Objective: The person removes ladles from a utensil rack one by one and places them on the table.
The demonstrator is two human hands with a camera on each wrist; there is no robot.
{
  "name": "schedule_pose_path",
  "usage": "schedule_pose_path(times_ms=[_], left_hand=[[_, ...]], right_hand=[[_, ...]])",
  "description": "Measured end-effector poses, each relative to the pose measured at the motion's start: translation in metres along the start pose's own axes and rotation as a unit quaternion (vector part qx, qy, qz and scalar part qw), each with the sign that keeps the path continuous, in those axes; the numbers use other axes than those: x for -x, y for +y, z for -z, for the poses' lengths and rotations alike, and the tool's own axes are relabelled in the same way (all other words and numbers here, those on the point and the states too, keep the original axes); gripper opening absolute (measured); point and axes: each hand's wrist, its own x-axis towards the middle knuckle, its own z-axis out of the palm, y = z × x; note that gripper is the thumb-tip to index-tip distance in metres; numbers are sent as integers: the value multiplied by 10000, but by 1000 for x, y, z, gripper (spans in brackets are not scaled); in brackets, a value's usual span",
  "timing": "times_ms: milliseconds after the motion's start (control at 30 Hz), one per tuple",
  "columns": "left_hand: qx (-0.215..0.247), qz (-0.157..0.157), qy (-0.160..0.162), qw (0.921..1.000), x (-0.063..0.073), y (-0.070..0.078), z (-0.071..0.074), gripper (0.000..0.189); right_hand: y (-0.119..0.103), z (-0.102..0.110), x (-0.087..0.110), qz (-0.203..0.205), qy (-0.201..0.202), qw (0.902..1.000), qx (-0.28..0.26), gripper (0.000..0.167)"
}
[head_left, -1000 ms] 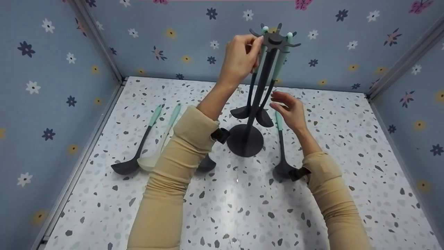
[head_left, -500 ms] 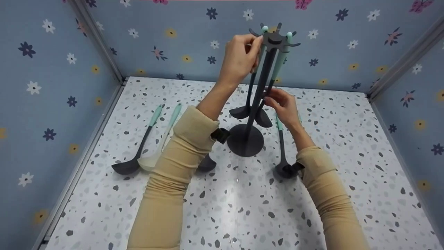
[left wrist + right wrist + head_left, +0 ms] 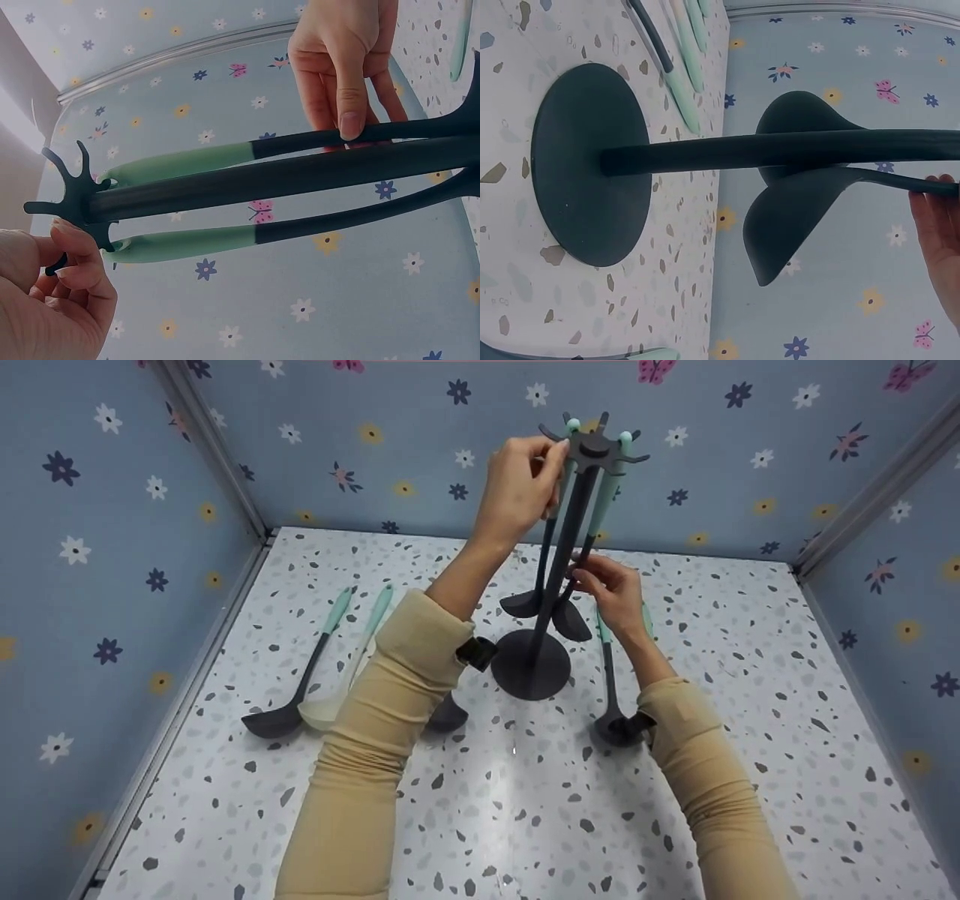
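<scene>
A black utensil stand (image 3: 531,664) rises upright from its round base to a ring of hooks. Up at that ring, my left hand (image 3: 517,487) pinches one hook (image 3: 56,264) between thumb and fingers. Two ladles with mint-green handles hang from the stand. My right hand (image 3: 619,592) pinches the black shaft of the right-hand hanging ladle (image 3: 602,506), thumb on the near side in the left wrist view. The bowl of this ladle (image 3: 791,221) tilts out beside the post. The other hanging ladle (image 3: 521,603) is on the left, its handle partly behind my left fingers.
On the speckled table (image 3: 510,810) at left lie a black ladle (image 3: 274,722), a cream ladle (image 3: 319,712) and another black bowl (image 3: 448,715) mostly under my left forearm. A black ladle (image 3: 609,679) lies at right, with a green handle (image 3: 647,619) behind my wrist. Flowered panels (image 3: 420,442) enclose the table.
My right hand has moved left to the right-hand hanging ladle and closed its fingers on the shaft. That ladle's bowl has shifted slightly. My left hand has stayed at the hook.
</scene>
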Motion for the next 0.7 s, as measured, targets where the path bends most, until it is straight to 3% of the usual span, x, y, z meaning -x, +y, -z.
schedule_pose_path(times_ms=[333, 700], left_hand=[[-128, -373, 57, 9992, 3, -3, -2, 29], [-106, -221, 52, 9997, 1, -4, -2, 26]], right_hand=[[-5, 1, 2, 107, 183, 9996, 183, 17], [-14, 9, 0, 1, 370, 9989, 281, 17]])
